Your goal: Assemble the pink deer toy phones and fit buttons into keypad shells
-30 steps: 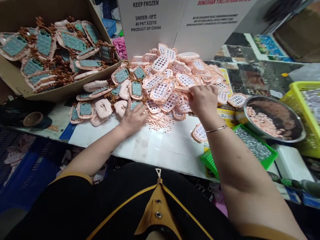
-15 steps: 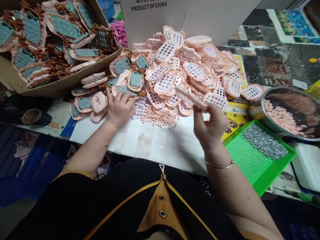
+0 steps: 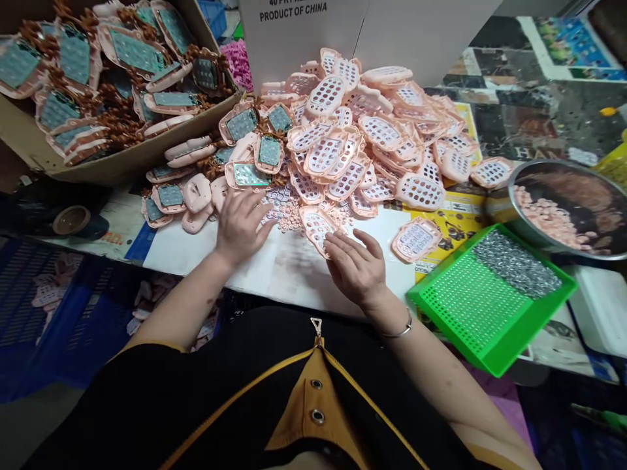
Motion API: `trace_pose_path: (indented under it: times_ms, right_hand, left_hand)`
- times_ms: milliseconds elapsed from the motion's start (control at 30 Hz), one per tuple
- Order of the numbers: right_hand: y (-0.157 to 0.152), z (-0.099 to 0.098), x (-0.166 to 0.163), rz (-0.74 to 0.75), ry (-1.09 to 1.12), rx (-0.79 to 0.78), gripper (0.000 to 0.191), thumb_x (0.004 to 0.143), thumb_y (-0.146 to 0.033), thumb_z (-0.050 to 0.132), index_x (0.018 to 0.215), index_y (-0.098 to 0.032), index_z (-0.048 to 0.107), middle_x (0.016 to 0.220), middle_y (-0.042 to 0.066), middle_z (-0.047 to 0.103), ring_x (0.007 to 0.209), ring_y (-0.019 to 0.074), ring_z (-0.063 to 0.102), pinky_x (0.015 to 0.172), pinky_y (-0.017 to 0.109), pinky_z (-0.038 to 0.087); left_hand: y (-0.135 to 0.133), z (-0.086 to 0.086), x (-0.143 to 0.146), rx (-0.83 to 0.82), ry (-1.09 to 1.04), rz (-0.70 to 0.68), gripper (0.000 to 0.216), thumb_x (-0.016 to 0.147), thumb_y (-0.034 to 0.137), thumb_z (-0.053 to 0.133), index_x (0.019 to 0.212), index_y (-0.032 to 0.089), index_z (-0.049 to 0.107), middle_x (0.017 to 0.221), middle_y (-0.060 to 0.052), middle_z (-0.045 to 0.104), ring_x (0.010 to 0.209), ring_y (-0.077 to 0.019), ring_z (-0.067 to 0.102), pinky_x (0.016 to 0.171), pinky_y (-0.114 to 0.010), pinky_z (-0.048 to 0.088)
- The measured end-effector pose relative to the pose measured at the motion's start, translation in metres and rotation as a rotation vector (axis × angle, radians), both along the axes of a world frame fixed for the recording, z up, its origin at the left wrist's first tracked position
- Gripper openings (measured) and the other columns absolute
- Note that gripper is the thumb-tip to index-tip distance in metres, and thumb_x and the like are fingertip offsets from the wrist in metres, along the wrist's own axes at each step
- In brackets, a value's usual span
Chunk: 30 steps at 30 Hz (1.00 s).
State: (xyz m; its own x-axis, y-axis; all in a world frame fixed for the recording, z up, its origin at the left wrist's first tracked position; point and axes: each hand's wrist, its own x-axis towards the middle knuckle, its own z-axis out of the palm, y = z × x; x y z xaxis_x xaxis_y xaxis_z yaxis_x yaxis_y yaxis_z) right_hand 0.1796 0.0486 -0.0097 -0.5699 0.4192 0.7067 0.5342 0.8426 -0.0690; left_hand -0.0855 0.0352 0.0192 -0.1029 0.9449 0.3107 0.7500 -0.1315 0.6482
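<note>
My left hand (image 3: 242,225) is over the table with its fingers spread and bent a little, holding nothing that I can see. Just beyond its fingertips lies a pink shell with a teal circuit board (image 3: 251,175). My right hand (image 3: 356,262) has its fingers stretched out and its thumb apart. Its fingertips touch the lower edge of a pink shell with many holes (image 3: 313,225), which lies by the small pink keypad pieces (image 3: 290,220). Another holed pink shell (image 3: 417,239) lies by itself to the right. Behind my hands is a big heap of holed pink shells (image 3: 337,156).
A carton (image 3: 147,145) full of shells with boards stands at the left. On the right are a green tray (image 3: 455,307) of small metal screws and a steel bowl (image 3: 512,209) with pink bits. A white carton (image 3: 304,46) stands behind the heap.
My right hand has come down and left from holding a pink shell in the air. Two shells now lie on the near tabletop. My left hand has shifted slightly right and towards me.
</note>
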Motion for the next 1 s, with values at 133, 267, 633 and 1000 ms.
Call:
trace_pose_path:
  times_ms: [133,267,633,1000]
  right_hand:
    - [-0.008,0.006,-0.007,0.014,0.016,0.122,0.028,0.096,-0.013,0.057,0.122,-0.021,0.066,0.114,0.008,0.081,0.115,0.0173,0.073,0.110,0.039,0.047]
    - [-0.016,0.007,-0.011,0.043,0.047,0.074,0.033,0.095,-0.014,0.059,0.124,-0.029,0.068,0.120,0.005,0.079,0.124,0.0184,0.068,0.112,0.042,0.045]
    - [0.013,0.008,-0.022,0.299,-0.055,-0.454,0.022,0.094,-0.037,0.060,0.087,-0.031,0.080,0.152,0.004,0.055,0.148,0.0292,0.044,0.115,0.054,0.047]
    - [0.068,0.008,-0.120,-0.039,-0.517,-0.400,0.030,0.100,-0.023,0.044,0.110,-0.011,0.070,0.108,0.017,0.073,0.102,0.0306,0.061,0.094,0.045,0.049]
  left_hand:
    - [-0.024,-0.010,0.041,-0.286,-0.895,-0.110,0.074,0.075,0.065,0.076,0.134,0.024,0.059,0.121,-0.012,0.071,0.116,-0.0294,0.066,0.105,-0.046,0.049]
    - [-0.021,-0.008,0.056,-0.550,-1.573,-0.331,0.094,0.076,0.091,0.047,0.134,0.018,0.060,0.124,-0.017,0.072,0.123,-0.0361,0.064,0.098,-0.049,0.054]
    - [-0.053,-0.016,0.026,-1.103,-1.634,-0.749,0.071,0.069,0.060,0.081,0.124,0.018,0.068,0.120,-0.019,0.075,0.092,-0.0352,0.076,0.076,-0.048,0.061]
    - [-0.069,-0.012,-0.011,-0.559,-1.666,-0.363,0.069,0.067,0.043,0.087,0.129,0.021,0.067,0.147,-0.021,0.059,0.114,-0.0424,0.070,0.087,-0.054,0.060]
